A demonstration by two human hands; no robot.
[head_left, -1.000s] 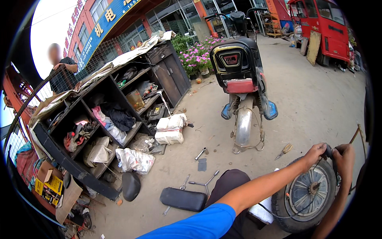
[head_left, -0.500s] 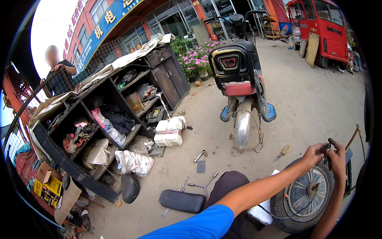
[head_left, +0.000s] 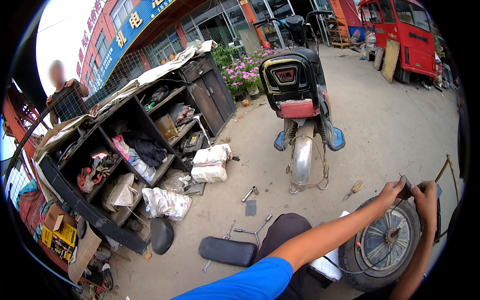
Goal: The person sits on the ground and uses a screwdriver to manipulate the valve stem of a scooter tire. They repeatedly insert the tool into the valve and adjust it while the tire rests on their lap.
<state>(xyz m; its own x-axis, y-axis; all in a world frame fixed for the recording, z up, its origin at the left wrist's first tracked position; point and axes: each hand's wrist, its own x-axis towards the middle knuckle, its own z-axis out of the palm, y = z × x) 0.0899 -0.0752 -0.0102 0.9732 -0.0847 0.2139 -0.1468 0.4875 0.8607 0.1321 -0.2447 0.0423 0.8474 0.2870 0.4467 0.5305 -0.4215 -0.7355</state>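
Above a wheel with a grey hub [head_left: 372,240] and black tyre, both my hands meet at a small dark, narrow piece [head_left: 406,188]. The fingers of my left hand [head_left: 393,192] pinch it from the left. My right hand [head_left: 425,198] grips its other side with bent fingers. Its exact kind is too small to tell. From the hub's axle a black cable [head_left: 367,270] loops down across the tyre toward a white block [head_left: 327,268] beside my knee. Slip-joint-looking pliers [head_left: 354,190] lie open on the ground just left of the wheel.
An electric scooter [head_left: 296,95] stands ahead. A black padded seat [head_left: 228,251], a three-armed wrench [head_left: 256,230] and a socket tool [head_left: 248,194] lie on the concrete. A cluttered dark shelf unit [head_left: 145,112] fills the left, with a person [head_left: 70,97] behind it.
My hands have shifted slightly down and left, and the dark piece between them has tilted. Behind the shelf unit, the person's arms have moved, with both hands now raised.
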